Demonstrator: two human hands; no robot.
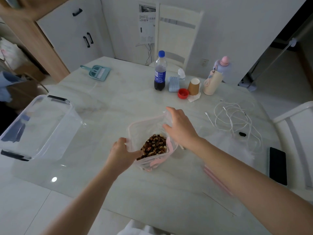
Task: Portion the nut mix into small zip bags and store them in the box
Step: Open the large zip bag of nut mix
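A large clear zip bag (144, 128) with a pink seal stands open in the middle of the table, with brown nut mix (154, 145) heaped in its bottom. My left hand (122, 152) grips the bag's near left rim. My right hand (179, 127) holds the far right rim and spreads the mouth wide. A clear plastic storage box (42, 126) with black latches sits at the left, with nothing in it. More clear zip bags with pink strips (218, 180) lie flat under my right forearm.
At the back of the table (118, 106) stand a cola bottle (160, 72), a paper cup (194, 86), a red cap (183, 93) and a pastel flask (216, 77). White cables (235, 117) and a black phone (277, 165) lie right; a teal dustpan (98, 72) far left.
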